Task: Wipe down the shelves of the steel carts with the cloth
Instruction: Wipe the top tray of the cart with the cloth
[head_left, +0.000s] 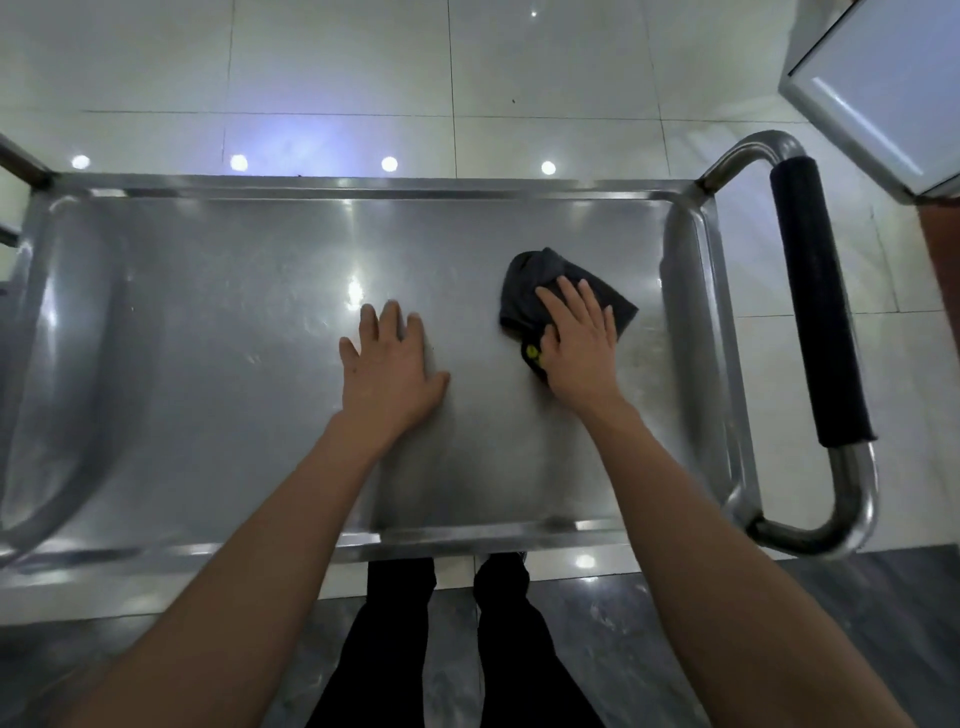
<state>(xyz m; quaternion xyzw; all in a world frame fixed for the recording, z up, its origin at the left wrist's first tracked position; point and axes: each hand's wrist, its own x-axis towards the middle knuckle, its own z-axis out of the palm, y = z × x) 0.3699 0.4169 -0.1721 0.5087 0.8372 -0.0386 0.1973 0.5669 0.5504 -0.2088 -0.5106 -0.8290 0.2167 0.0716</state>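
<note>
The top shelf of a steel cart (234, 322) fills the middle of the view, a shallow tray with a raised rim. A dark grey cloth (535, 280) with a small yellow tag lies bunched on the shelf's right part. My right hand (582, 343) presses flat on the cloth with straight fingers. My left hand (389, 364) rests flat on the bare steel near the shelf's middle, fingers spread, holding nothing.
The cart's handle (815, 301) with a black foam grip curves off the right end. A white-topped unit (883, 88) stands at the far right corner. Glossy floor tiles lie beyond the cart, darker tiles under my legs (498, 649).
</note>
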